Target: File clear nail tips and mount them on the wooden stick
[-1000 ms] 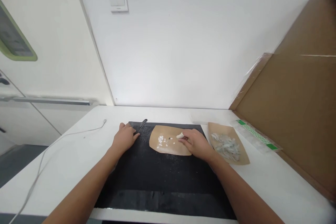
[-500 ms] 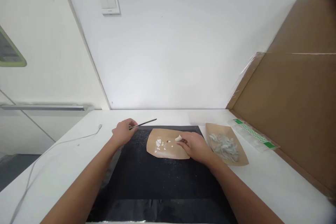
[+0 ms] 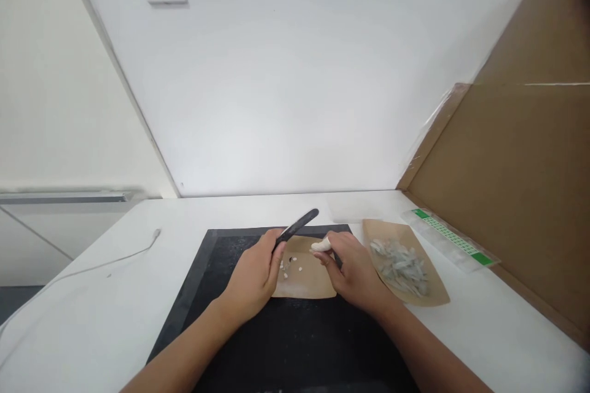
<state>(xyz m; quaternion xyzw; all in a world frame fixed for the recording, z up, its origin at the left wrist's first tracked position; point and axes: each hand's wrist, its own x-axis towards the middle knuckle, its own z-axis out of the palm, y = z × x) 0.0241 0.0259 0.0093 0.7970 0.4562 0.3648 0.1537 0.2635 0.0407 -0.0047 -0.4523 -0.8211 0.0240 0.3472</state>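
Observation:
My left hand (image 3: 256, 267) is closed round a flat, dark, stick-like tool (image 3: 299, 225) with a rounded end, which slants up and to the right. Between the thumb and fingers of my right hand (image 3: 349, 261) is a small whitish, rounded piece (image 3: 321, 246); its exact kind is unclear. Both hands are above a brown paper sheet (image 3: 308, 285) that bears several small white bits (image 3: 295, 259), with my left hand covering part of it. Under the sheet lies a black mat (image 3: 299, 338).
On the right, a second brown paper sheet (image 3: 436, 298) carries a heap of pale, translucent pieces (image 3: 403, 267). Beyond it lies a clear plastic strip with a green grid label (image 3: 452, 238), beside a cardboard panel (image 3: 511, 166). A white cable (image 3: 124, 256) runs across the white table's left side.
My left hand has moved right and nearer, over the paper, and the tool now points up more steeply with its broad side showing. My right hand keeps the whitish piece. The view has shifted slightly.

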